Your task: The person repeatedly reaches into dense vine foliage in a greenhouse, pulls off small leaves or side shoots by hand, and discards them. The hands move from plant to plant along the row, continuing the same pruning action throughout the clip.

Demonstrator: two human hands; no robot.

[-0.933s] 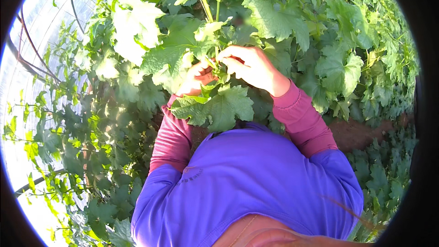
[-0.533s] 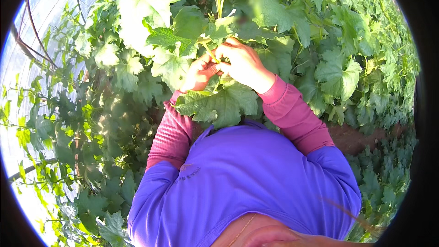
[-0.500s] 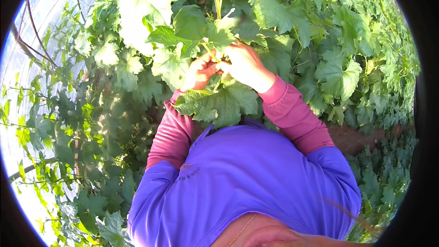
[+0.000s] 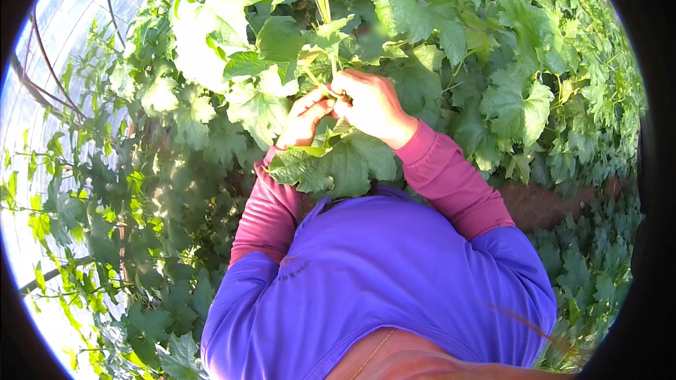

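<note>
My left hand [image 4: 304, 121] and my right hand [image 4: 373, 105] meet in front of my chest among broad, lobed green leaves. Both are closed, with fingertips pinching a pale green plant stem [image 4: 316, 81] where it passes between them. An upright vine stem [image 4: 321, 3] rises just above my right hand. Below my hands hangs a large green leaf [image 4: 352, 163], close to my chest. The fingertips partly cover the gripped stretch of stem, and whether anything small is in them too cannot be made out.
Dense foliage [image 4: 521, 109] fills the right side. At the left, thin dark rods [image 4: 53, 56] stand before a bright translucent sheet [image 4: 77, 0], with leafy vines [image 4: 77, 204] in front. Brown soil [image 4: 542, 204] shows at the right beyond my elbow.
The right-hand fingers have curled in tighter around the stem, and the upright vine stem shows more plainly above them. The whole view has shifted slightly.
</note>
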